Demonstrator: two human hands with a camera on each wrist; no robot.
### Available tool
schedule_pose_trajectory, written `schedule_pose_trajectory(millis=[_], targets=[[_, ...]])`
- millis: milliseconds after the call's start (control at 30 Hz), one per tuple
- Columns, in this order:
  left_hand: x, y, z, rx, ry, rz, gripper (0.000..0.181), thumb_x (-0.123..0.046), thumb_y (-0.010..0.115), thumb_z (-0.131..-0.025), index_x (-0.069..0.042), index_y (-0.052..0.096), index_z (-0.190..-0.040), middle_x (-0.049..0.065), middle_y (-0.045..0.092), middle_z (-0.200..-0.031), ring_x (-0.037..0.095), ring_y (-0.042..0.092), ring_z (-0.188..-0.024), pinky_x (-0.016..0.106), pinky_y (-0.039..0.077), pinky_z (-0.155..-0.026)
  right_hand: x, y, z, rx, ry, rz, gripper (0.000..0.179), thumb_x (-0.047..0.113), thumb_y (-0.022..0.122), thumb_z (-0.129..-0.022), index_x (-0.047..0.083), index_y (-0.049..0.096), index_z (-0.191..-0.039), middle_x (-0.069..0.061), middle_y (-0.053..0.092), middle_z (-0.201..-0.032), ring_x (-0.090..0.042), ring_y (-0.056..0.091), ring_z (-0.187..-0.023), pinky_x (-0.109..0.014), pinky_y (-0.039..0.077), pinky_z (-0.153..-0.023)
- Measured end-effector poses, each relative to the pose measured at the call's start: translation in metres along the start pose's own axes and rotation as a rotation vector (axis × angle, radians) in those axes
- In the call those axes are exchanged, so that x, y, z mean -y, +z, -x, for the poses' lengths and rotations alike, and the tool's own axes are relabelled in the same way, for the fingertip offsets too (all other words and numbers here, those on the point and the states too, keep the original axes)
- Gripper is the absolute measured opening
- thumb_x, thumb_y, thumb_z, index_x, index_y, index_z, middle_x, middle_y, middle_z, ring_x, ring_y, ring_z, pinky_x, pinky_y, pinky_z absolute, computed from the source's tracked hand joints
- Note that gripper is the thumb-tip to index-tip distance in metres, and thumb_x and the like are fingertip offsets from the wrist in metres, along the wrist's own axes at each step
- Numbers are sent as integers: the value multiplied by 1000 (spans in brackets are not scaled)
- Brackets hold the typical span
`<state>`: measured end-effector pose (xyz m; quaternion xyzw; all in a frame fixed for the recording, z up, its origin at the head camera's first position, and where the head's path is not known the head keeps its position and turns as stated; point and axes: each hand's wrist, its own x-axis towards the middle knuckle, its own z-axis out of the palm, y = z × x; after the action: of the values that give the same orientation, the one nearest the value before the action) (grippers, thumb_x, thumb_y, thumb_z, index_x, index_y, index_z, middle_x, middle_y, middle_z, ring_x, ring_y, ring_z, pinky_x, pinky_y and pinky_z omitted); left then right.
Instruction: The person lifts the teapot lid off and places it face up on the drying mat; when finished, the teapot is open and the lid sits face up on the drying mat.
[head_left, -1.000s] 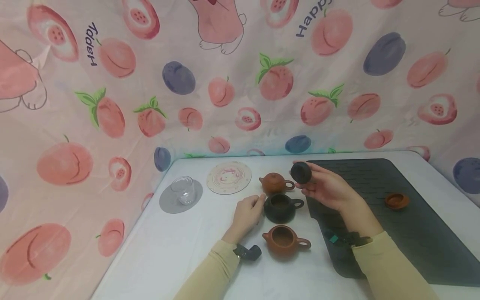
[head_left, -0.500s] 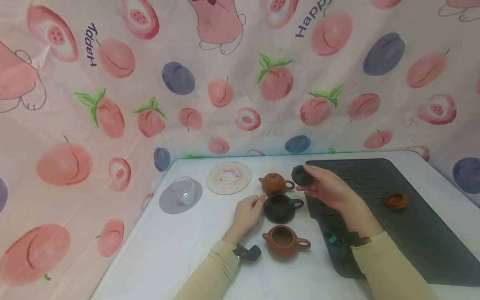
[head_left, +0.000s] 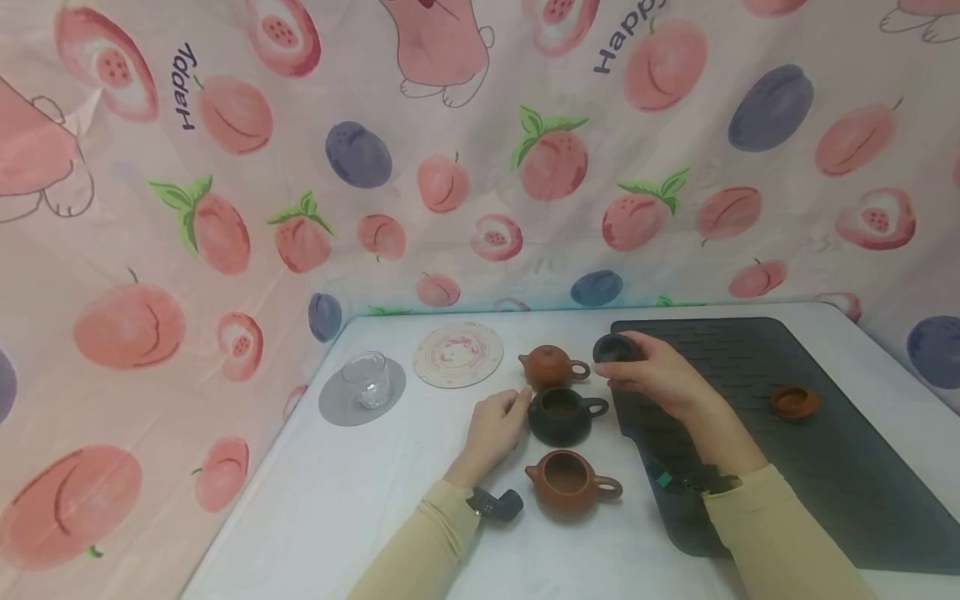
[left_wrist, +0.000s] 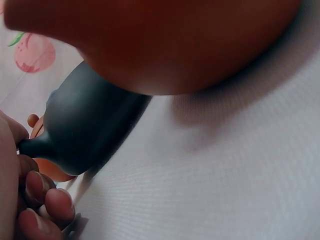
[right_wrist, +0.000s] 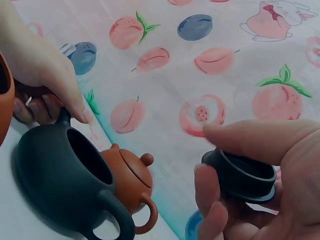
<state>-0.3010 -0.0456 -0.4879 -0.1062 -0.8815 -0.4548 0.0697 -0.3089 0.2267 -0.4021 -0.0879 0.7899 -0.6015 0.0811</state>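
A lidless black teapot [head_left: 558,429] stands on the white table, its handle to the right. My left hand [head_left: 491,429] pinches its spout between thumb and curled fingers [left_wrist: 60,205]. Raised to the right of the pot, my right hand [head_left: 660,375] holds a small black teapot lid [right_wrist: 245,180]. In the right wrist view the lid's hollow side faces up, thumb on one side and fingers on the other. Nearer to me sits a brown teapot [head_left: 566,498] without a lid. Behind the black pot is a smaller lidded brown teapot [head_left: 546,368].
A black ridged tray [head_left: 750,483] covers the table's right side, bearing a brown lid [head_left: 793,402]. At the back left a clear glass [head_left: 367,382] stands on a grey coaster [head_left: 333,408]. Beside it lies a round patterned mat [head_left: 459,354]. Fruit-printed cloth [head_left: 480,183] hangs behind.
My right hand has turned the black lid over, shifting it slightly right and down. My left hand has stayed at the black teapot's spout.
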Motion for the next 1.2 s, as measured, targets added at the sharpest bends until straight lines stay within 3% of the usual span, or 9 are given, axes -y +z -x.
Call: schedule_pose_trajectory(millis=[200,433,600,733,867,1200], targets=[[-1,0,0,-5,-9,-8,53,-54,45,-106,-17,52,-67,-5,52,-53,14,52,-50,29,38,-50,0,-3,2,-50,13,199,70,28,84,-87,5,47,-141,-21,60,-129,-36,58,-113,-54,46,-94],[-4,0,0,-9,-15,-13,51,-49,46,-107,-17,53,-68,-5,53,-53,14,52,-50,30,39,-51,3,-6,4,-50,-6,211,67,21,83,-87,1,44,-138,-22,60,-121,-31,63,-97,-41,51,-80],[-5,-1,0,-4,-21,-14,52,-50,45,-107,-17,53,-68,-4,53,-53,14,52,-50,31,38,-51,2,-12,6,-88,-26,202,65,15,81,-87,1,41,-137,-23,58,-115,-28,64,-86,-44,53,-77],[-4,-1,0,-6,-21,-17,52,-51,45,-107,-16,53,-68,-4,53,-53,14,53,-50,31,39,-51,-1,-20,6,-112,-28,313,64,14,78,-87,2,42,-139,-23,61,-110,-26,67,-81,-45,53,-75],[-4,-1,0,-8,-17,-23,52,-51,45,-107,-17,53,-68,-5,53,-53,14,53,-50,31,39,-52,-3,-26,7,-121,-15,422,65,17,77,-87,2,43,-141,-24,62,-116,-24,69,-82,-47,51,-78],[-5,-1,1,-8,-9,-30,52,-50,45,-107,-17,53,-68,-5,53,-53,13,53,-50,30,39,-51,-4,-35,8,-113,20,454,73,20,80,-85,0,41,-142,-27,60,-116,-25,69,-80,-45,51,-74]])
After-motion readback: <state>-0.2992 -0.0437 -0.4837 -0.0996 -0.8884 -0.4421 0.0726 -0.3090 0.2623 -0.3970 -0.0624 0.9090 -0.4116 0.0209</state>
